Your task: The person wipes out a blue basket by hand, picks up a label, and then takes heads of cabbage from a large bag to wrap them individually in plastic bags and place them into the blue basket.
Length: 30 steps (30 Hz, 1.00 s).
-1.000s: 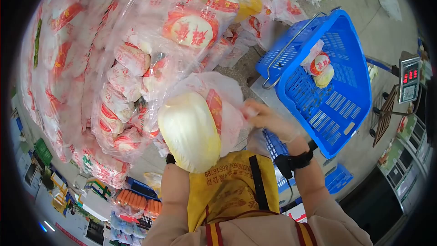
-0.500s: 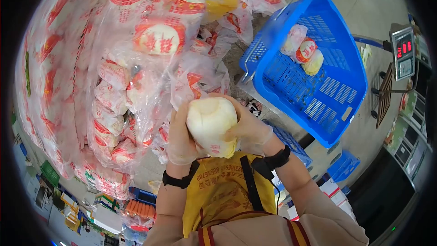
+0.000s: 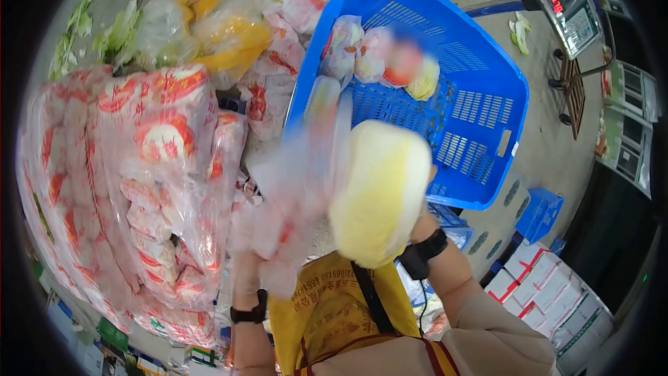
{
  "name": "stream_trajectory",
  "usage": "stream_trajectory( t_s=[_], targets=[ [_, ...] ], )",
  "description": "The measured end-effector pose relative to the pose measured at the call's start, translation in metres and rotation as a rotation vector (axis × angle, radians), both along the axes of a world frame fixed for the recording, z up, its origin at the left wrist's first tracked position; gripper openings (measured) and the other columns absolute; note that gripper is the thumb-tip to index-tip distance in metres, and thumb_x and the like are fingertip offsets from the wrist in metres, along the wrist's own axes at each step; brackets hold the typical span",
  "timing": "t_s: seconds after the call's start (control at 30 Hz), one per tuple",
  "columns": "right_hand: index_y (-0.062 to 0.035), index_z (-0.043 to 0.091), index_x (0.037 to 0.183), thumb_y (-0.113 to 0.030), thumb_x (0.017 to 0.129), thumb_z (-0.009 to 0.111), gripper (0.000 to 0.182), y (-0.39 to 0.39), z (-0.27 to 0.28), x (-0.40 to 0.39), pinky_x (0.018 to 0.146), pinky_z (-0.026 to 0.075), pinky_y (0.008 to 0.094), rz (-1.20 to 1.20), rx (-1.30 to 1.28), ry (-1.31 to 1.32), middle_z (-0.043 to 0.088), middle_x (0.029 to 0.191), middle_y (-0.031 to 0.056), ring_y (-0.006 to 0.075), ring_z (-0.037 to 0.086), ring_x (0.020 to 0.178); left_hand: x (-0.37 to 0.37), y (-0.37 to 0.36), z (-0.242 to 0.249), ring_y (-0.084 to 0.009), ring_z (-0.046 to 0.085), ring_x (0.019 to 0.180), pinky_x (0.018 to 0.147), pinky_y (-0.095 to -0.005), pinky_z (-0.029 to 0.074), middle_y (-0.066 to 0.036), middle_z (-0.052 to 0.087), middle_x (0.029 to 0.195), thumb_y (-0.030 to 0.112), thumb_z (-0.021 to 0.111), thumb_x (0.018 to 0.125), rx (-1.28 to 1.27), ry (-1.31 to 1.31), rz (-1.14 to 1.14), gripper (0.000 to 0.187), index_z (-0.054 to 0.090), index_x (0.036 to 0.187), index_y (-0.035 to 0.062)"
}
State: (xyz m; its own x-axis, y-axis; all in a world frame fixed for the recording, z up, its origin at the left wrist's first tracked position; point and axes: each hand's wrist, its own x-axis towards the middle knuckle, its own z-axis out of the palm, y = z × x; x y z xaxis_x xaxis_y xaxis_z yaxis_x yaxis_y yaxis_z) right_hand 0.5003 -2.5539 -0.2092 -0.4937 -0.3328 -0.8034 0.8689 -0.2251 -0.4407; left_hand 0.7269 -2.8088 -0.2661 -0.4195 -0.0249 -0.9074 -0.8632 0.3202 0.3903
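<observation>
A pale yellow-and-white napa cabbage (image 3: 381,195), bare of wrapping, is held up over the near side of the blue crate by my right hand (image 3: 423,228). Most of that hand is hidden behind the cabbage. To its left, my left hand (image 3: 245,268) grips a clear plastic bag (image 3: 289,202) with red print; motion smears the bag and covers the fingers. The blue crate (image 3: 504,90) stands tilted in view, with several cabbages (image 3: 423,80) inside near its far left wall, some still in printed bags.
Large clear sacks of wrapped cabbages (image 3: 156,195) are stacked at left. Loose plastic with yellow pieces (image 3: 226,31) and leaf scraps (image 3: 118,31) lie beyond. A scale with a red display (image 3: 562,0) stands at upper right. White cartons (image 3: 539,275) are at lower right.
The cabbage, earlier between both hands with printed wrap on it, is now bare in my right hand. My left hand has parted from it with the bag. The view has shifted.
</observation>
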Motion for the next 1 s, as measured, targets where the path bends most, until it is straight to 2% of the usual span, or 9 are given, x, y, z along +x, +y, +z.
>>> stream_trajectory(
  t_s=[0.1, 0.17, 0.23, 0.3, 0.5, 0.7, 0.8, 0.87, 1.0],
  targets=[
    [-0.0081, 0.039, 0.137, -0.075, 0.077, 0.045, 0.09, 0.042, -0.033, -0.061, 0.102, 0.039, 0.0422, -0.014, -0.057, 0.086, 0.046, 0.135, 0.0115, 0.0279, 0.046, 0.122, 0.0, 0.023, -0.038, -0.0252, 0.05, 0.118, 0.096, -0.0457, 0.04, -0.012, 0.056, 0.125, 0.04, 0.05, 0.087, -0.152, -0.338, -0.57, 0.044, 0.053, 0.126, 0.0218],
    [-0.0076, 0.04, 0.136, -0.071, 0.08, 0.046, 0.085, 0.064, -0.08, -0.105, 0.102, 0.038, 0.0416, 0.045, -0.135, 0.178, 0.047, 0.135, 0.0111, 0.0274, 0.047, 0.121, 0.019, 0.039, -0.067, -0.0269, 0.053, 0.115, 0.094, -0.0429, 0.043, -0.011, 0.058, 0.122, 0.04, 0.053, 0.083, -0.398, 0.049, -1.113, 0.045, 0.057, 0.122, 0.0188],
    [-0.0067, 0.04, 0.136, -0.056, 0.085, 0.054, 0.072, 0.08, -0.139, -0.134, 0.102, 0.038, 0.0404, 0.11, -0.069, 0.073, 0.048, 0.134, 0.0111, 0.0253, 0.048, 0.119, -0.004, 0.051, -0.068, -0.0305, 0.055, 0.111, 0.091, -0.0387, 0.045, -0.014, 0.06, 0.117, 0.034, 0.056, 0.082, -0.461, 0.176, -0.954, 0.04, 0.062, 0.115, 0.0131],
    [-0.0068, 0.04, 0.135, -0.046, 0.086, 0.058, 0.065, 0.091, -0.204, -0.151, 0.101, 0.039, 0.0398, 0.126, -0.058, 0.019, 0.05, 0.131, 0.0106, 0.0241, 0.049, 0.118, -0.025, 0.065, -0.066, -0.0346, 0.054, 0.108, 0.089, -0.0397, 0.045, -0.016, 0.06, 0.112, 0.025, 0.056, 0.082, -0.368, 0.338, -0.117, 0.035, 0.062, 0.111, 0.0073],
    [-0.0077, 0.04, 0.13, -0.022, 0.084, 0.066, 0.055, 0.042, -0.322, -0.133, 0.094, 0.044, 0.0374, 0.154, -0.006, 0.032, 0.055, 0.118, 0.0078, 0.0194, 0.052, 0.111, -0.013, 0.064, -0.063, -0.0339, 0.059, 0.1, 0.084, -0.0387, 0.048, -0.018, 0.061, 0.107, 0.013, 0.057, 0.08, -0.278, 0.339, 0.083, 0.029, 0.062, 0.106, 0.0028],
    [-0.0033, 0.032, 0.135, -0.026, 0.089, 0.059, 0.059, 0.02, -0.321, -0.115, 0.093, 0.044, 0.0371, 0.571, 0.611, 0.313, 0.055, 0.12, 0.0141, 0.0238, 0.053, 0.109, 0.034, 0.041, -0.065, -0.0335, 0.059, 0.098, 0.085, -0.0388, 0.048, -0.017, 0.061, 0.108, 0.01, 0.058, 0.08, -0.359, 0.292, 0.271, 0.03, 0.061, 0.109, 0.0041],
    [0.0007, 0.039, 0.132, -0.029, 0.087, 0.062, 0.058, 0.006, -0.291, -0.133, 0.095, 0.042, 0.0349, 0.754, 0.48, 0.323, 0.056, 0.121, 0.0137, 0.0232, 0.055, 0.107, 0.016, 0.013, -0.045, -0.0315, 0.061, 0.093, 0.083, -0.0378, 0.048, -0.015, 0.063, 0.106, 0.01, 0.059, 0.082, -0.405, 0.42, 0.216, 0.029, 0.061, 0.11, 0.0044],
    [0.0014, 0.044, 0.13, -0.028, 0.085, 0.063, 0.057, 0.024, -0.317, -0.148, 0.095, 0.041, 0.0356, 1.138, 0.945, 0.465, 0.055, 0.122, 0.0149, 0.0239, 0.054, 0.11, 0.004, -0.017, -0.015, -0.03, 0.062, 0.091, 0.082, -0.0362, 0.049, -0.015, 0.063, 0.104, 0.01, 0.06, 0.082, -0.476, 0.429, 0.251, 0.028, 0.061, 0.11, 0.0039],
    [0.0016, 0.047, 0.127, -0.019, 0.088, 0.059, 0.046, -0.014, -0.242, -0.168, 0.088, 0.044, 0.031, 0.787, 0.913, 0.77, 0.057, 0.115, 0.0131, 0.0205, 0.055, 0.103, 0.043, -0.104, -0.011, -0.0188, 0.063, 0.087, 0.077, -0.0284, 0.049, -0.012, 0.067, 0.097, 0.006, 0.055, 0.088, -0.695, 0.469, 0.71, 0.02, 0.064, 0.105, 0.0012]
  ],
)
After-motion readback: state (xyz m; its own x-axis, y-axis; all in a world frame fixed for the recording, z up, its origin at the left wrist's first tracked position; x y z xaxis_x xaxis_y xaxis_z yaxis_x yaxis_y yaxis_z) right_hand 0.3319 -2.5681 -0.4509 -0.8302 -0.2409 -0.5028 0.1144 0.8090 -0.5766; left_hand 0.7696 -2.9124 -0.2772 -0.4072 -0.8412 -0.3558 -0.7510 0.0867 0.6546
